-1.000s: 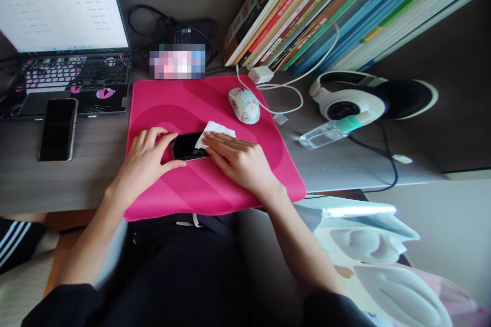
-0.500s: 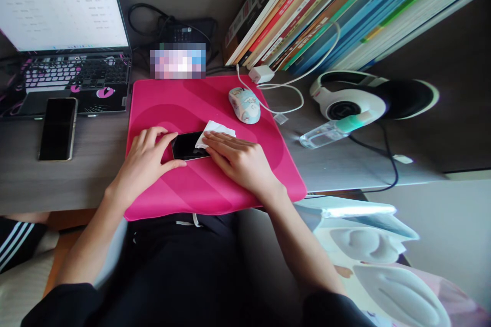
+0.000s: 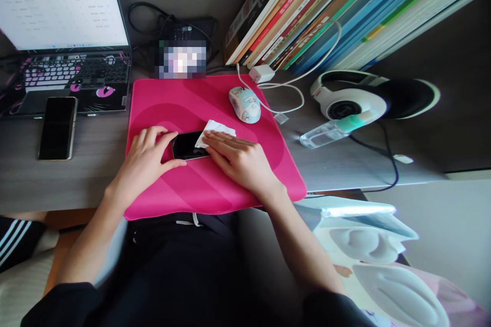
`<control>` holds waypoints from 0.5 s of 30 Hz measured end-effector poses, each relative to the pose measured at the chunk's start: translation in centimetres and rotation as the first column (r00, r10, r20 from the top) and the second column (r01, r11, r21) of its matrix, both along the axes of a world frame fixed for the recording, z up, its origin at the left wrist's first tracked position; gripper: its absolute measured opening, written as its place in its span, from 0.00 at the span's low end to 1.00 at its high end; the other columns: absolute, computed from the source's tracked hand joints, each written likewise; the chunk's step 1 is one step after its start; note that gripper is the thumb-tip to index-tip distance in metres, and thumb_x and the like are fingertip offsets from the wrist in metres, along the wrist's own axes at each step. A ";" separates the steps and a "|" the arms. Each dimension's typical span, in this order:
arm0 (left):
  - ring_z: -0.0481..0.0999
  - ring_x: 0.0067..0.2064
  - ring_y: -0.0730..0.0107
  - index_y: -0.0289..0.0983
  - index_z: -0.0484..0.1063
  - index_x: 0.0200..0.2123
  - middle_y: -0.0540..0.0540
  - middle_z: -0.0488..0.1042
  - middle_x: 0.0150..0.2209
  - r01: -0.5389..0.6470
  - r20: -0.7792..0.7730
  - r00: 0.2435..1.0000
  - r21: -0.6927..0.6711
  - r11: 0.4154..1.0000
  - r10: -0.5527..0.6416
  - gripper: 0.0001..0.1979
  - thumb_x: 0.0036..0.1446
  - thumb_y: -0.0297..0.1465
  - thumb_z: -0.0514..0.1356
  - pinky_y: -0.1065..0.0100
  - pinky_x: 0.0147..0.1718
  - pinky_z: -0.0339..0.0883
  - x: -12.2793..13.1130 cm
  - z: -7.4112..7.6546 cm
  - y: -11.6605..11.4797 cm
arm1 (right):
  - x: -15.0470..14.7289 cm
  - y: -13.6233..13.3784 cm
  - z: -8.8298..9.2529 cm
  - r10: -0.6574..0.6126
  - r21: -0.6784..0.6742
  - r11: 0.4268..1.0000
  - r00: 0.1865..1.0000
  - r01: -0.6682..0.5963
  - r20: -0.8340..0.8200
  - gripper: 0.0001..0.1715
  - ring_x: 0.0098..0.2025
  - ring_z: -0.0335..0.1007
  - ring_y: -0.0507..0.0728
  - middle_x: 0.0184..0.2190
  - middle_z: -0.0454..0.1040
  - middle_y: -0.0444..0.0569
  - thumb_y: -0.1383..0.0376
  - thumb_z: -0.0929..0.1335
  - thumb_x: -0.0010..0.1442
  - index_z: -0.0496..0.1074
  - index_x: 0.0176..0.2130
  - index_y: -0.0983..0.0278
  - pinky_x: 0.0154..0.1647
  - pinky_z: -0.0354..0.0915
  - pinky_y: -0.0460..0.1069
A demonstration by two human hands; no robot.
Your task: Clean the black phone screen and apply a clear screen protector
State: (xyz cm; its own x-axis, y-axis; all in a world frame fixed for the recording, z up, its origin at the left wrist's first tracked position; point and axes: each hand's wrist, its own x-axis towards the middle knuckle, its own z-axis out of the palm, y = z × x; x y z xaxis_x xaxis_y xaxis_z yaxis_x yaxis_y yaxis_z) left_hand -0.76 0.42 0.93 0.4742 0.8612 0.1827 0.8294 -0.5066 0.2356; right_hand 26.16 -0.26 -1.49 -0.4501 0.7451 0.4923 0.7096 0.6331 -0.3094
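Observation:
A small black phone [image 3: 186,146] lies flat on a pink mat [image 3: 238,189] on the desk. My left hand [image 3: 148,158] holds the phone's left end between thumb and fingers. My right hand [image 3: 238,158] lies on the phone's right end with its fingers stretched flat, pressing a white folded tissue [image 3: 215,129] onto the screen. Part of the phone is hidden under the tissue and my right fingers.
A second dark phone [image 3: 57,127] lies left by an open laptop [image 3: 65,36]. A patterned mouse [image 3: 244,104], white charger cable [image 3: 284,93], clear spray bottle [image 3: 332,132] and white headphones [image 3: 368,94] sit right. Leaning books [image 3: 326,10] line the back.

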 end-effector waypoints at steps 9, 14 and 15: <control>0.70 0.62 0.43 0.44 0.66 0.70 0.37 0.69 0.62 0.000 0.009 1.000 -0.005 1.000 0.000 0.34 0.66 0.47 0.67 0.44 0.65 0.65 0.1 0.0 0.0 | 0.0 0.0 0.0 -0.009 -0.017 1.000 1.000 0.010 0.015 0.19 0.64 0.77 0.60 0.60 0.81 0.50 0.65 0.64 0.77 0.80 0.60 0.61 0.69 0.73 0.56; 0.70 0.62 0.44 0.42 0.66 0.70 0.37 0.69 0.63 -0.005 -0.013 1.000 -0.004 1.000 0.005 0.34 0.67 0.48 0.66 0.45 0.64 0.65 0.0 0.1 0.0 | 0.1 0.0 0.0 -0.006 -0.006 1.000 1.000 0.006 0.011 0.19 0.64 0.77 0.60 0.60 0.81 0.50 0.65 0.65 0.77 0.80 0.60 0.61 0.69 0.73 0.56; 0.70 0.62 0.45 0.42 0.66 0.70 0.36 0.68 0.63 -0.004 -0.015 1.000 -0.001 1.000 0.004 0.34 0.67 0.48 0.66 0.46 0.64 0.65 0.0 0.1 0.0 | 0.1 0.0 0.0 -0.004 -0.002 1.000 1.000 0.004 0.010 0.19 0.64 0.77 0.60 0.60 0.81 0.50 0.65 0.64 0.77 0.80 0.59 0.62 0.69 0.73 0.56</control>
